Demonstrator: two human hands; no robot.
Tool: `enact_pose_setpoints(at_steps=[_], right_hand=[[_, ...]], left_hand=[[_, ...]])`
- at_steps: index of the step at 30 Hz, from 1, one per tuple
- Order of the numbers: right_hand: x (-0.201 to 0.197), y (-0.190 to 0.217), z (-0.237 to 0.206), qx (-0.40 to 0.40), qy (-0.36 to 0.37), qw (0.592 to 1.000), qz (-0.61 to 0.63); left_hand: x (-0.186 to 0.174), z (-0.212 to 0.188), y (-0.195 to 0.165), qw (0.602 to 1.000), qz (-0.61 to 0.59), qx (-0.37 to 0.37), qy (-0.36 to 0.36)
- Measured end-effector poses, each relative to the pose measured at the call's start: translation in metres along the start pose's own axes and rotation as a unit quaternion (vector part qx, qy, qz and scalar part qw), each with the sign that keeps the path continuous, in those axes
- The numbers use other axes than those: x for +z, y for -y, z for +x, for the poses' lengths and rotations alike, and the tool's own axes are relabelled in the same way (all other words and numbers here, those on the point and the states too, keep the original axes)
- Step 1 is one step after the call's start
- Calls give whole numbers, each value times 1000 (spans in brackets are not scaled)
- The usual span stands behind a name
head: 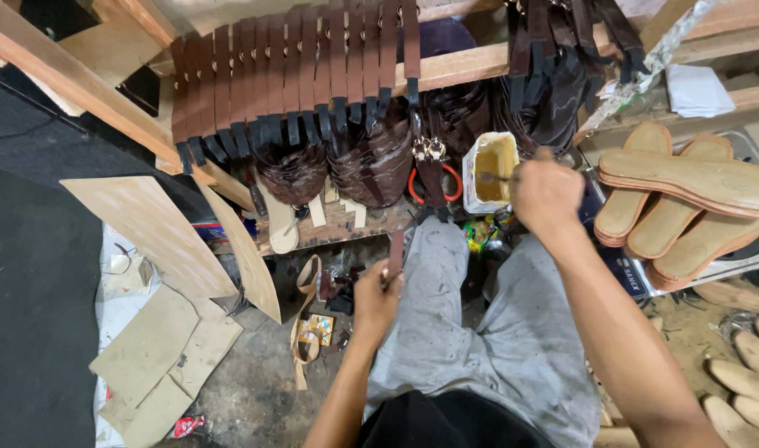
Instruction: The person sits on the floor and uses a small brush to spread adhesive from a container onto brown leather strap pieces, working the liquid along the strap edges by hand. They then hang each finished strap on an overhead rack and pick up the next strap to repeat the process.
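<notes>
Glue tub (489,170) serves as my reference point: a white, open-topped tub of amber fluid, standing at the near edge of the cluttered worktop (338,228). My right hand (545,192) hovers just right of the tub, fingers pinched shut around a thin brush (489,176) whose tip sits inside the tub. My left hand (375,294) is below and left of the tub, closed on a short dark leather strap (395,253) held upright over my grey-trousered knee.

Obstructions: directly left of the tub, a buckled strap (430,166) and a pair of red-handled pliers (451,184) lie touching each other. Above the tub, rows of brown straps (288,75) hang from a wooden rail (471,65), crowding the far side. Right of the tub, well apart, tan sandal soles (686,178) are stacked overlapping.

Packaging: a small colourful wrapper (479,234) lies just below the tub; a flat patterned packet (320,328) lies on the floor, far lower left.

Clearance: cardboard sheets (160,332) cover the floor left of the tub; open room remains only between my knees and the worktop edge.
</notes>
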State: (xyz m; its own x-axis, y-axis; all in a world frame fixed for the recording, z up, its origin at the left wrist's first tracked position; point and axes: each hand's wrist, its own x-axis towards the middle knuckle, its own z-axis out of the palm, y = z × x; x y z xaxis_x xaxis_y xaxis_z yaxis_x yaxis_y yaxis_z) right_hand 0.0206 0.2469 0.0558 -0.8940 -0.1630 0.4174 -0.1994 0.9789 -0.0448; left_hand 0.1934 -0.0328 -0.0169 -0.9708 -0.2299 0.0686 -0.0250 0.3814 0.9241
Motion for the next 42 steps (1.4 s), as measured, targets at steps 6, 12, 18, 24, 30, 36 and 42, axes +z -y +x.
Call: enact_pose_setpoints(at_steps=[6,12,18,24,30,36,42], right_hand=[[-73,-2,-61,14,17,994,103],[-77,1,-83,66,-39,987,141],[-70,-1,-97,84,-79,976,186],[-68,1,-102,116,-87,966,213],[-62,-2,-109,171,-49,951,251],[-74,-5,-111,130,-54,935,325],[-122,16,-126,146,-72,854,495]], left_hand=[[-18,-24,-33,971,-236,-40,-4],[-6,-21,-82,935,-349,53,31],[-10,-22,-109,892,-436,-40,113],[-12,-25,-115,888,-443,-55,110],[-10,-26,-119,890,-439,-85,91],[-10,-26,-126,891,-443,-49,83],[-8,-28,-133,882,-454,-72,105]])
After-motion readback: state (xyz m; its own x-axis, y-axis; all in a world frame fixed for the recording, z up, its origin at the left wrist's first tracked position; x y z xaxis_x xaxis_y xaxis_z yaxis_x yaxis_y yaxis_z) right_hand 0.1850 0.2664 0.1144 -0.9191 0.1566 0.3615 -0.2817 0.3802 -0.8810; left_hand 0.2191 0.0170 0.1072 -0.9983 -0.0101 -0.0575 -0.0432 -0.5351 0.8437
